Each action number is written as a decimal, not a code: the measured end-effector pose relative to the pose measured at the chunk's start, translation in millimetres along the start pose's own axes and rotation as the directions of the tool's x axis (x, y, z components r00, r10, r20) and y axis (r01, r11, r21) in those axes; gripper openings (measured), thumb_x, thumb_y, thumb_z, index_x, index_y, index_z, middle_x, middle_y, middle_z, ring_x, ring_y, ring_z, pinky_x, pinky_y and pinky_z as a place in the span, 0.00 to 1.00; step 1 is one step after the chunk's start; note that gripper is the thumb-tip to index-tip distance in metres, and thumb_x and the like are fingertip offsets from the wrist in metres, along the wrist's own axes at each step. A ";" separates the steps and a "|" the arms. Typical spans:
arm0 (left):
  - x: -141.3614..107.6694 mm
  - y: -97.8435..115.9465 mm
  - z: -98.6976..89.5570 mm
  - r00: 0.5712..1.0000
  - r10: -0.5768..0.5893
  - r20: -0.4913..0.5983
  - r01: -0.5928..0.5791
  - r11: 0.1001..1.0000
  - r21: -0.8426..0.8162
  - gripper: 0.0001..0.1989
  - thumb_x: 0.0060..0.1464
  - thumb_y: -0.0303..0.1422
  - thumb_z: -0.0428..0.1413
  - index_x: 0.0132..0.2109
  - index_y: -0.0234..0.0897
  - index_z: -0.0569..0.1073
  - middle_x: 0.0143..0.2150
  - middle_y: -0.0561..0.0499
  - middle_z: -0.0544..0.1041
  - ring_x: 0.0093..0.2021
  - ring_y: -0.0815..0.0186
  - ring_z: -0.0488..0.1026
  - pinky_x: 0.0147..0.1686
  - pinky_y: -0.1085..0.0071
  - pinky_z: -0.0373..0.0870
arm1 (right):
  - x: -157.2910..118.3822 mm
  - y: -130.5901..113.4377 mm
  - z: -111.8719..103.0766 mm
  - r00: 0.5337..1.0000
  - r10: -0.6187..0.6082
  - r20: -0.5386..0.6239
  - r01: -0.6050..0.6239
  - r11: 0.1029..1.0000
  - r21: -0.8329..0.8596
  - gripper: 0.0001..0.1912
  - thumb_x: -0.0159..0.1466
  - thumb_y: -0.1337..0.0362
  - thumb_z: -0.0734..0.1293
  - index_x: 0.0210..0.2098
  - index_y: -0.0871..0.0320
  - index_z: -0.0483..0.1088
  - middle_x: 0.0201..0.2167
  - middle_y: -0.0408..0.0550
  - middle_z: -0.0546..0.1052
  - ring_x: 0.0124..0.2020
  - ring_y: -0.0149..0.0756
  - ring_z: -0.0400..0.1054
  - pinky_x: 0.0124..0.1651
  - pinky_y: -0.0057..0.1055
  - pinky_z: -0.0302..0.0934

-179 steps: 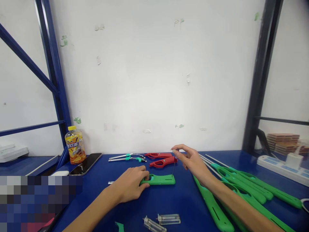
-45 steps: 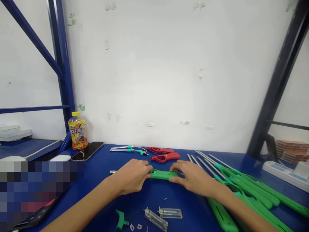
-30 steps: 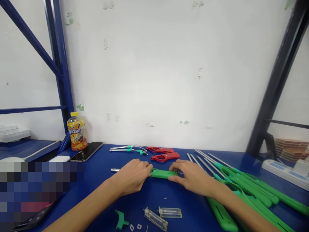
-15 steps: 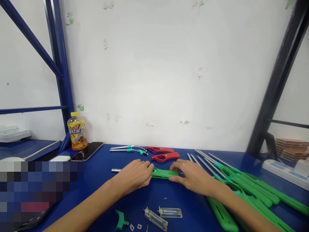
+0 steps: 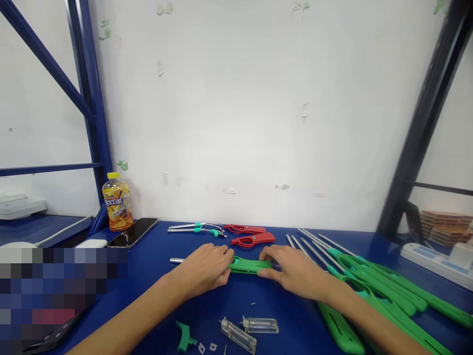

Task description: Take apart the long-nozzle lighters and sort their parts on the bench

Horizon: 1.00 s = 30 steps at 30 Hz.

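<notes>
Between both hands lies a green long-nosed lighter (image 5: pixel 247 266), level just over the blue table, its metal tube pointing left. My left hand (image 5: pixel 207 266) is closed round its front part, hiding where tube and body meet. At the rear end, my right hand (image 5: pixel 286 266) grips the body between thumb and fingers; that end is partly covered. Nearer to me lie two clear fuel tanks (image 5: pixel 260 325), a green trigger (image 5: pixel 185 337), small white pieces (image 5: pixel 213 346) and a tiny metal part (image 5: pixel 253 303).
Several finished-looking green lighters (image 5: pixel 369 286) lie at right, partly under my right forearm. Behind my hands are red lighter shells (image 5: pixel 253 240) and metal tubes with green fittings (image 5: pixel 195 230). A phone (image 5: pixel 135 232), a drink bottle (image 5: pixel 118 202) and a power strip (image 5: pixel 436 266) stand around the edges.
Almost nothing differs. Both hands keep their hold on the green lighter, and the whole view has shifted very slightly.
</notes>
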<state>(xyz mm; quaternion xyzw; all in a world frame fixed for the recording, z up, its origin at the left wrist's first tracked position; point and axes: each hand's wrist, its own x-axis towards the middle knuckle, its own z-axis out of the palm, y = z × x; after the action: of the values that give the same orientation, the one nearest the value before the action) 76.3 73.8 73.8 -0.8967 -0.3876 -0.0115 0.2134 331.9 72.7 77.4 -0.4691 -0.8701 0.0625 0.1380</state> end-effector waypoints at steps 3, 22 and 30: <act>-1.0 -0.5 -1.0 1.000 0.000 -0.005 0.000 0.999 -0.034 0.04 0.62 0.29 0.50 0.42 0.38 0.69 0.39 0.48 0.78 0.36 0.57 0.76 0.36 0.63 0.69 | 0.5 -0.6 -0.5 1.000 -0.001 0.007 0.001 1.000 -0.003 0.12 0.69 0.51 0.64 0.44 0.52 0.71 0.43 0.45 0.78 0.44 0.44 0.72 0.44 0.36 0.57; -6.0 -2.6 -6.3 1.000 -0.021 0.005 0.021 0.987 -0.159 0.05 0.62 0.31 0.49 0.44 0.41 0.67 0.42 0.50 0.77 0.38 0.57 0.76 0.38 0.61 0.69 | -0.6 -2.5 -1.6 0.999 -0.031 0.014 0.032 0.998 -0.047 0.12 0.71 0.53 0.62 0.43 0.52 0.71 0.43 0.45 0.78 0.43 0.43 0.72 0.43 0.35 0.56; -7.7 -3.3 -3.7 1.000 -0.022 -0.015 0.019 0.986 -0.164 0.04 0.62 0.31 0.49 0.44 0.41 0.67 0.42 0.51 0.77 0.38 0.57 0.75 0.37 0.62 0.67 | -2.1 -2.6 -4.3 0.999 -0.045 0.018 0.046 0.998 -0.043 0.13 0.73 0.54 0.59 0.43 0.52 0.72 0.42 0.45 0.78 0.43 0.42 0.72 0.43 0.34 0.57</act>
<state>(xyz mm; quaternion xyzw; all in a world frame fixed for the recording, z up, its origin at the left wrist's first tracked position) 69.2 69.0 77.0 -0.9071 -0.3927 -0.0528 0.1419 332.1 69.4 81.7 -0.4517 -0.8827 0.0444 0.1220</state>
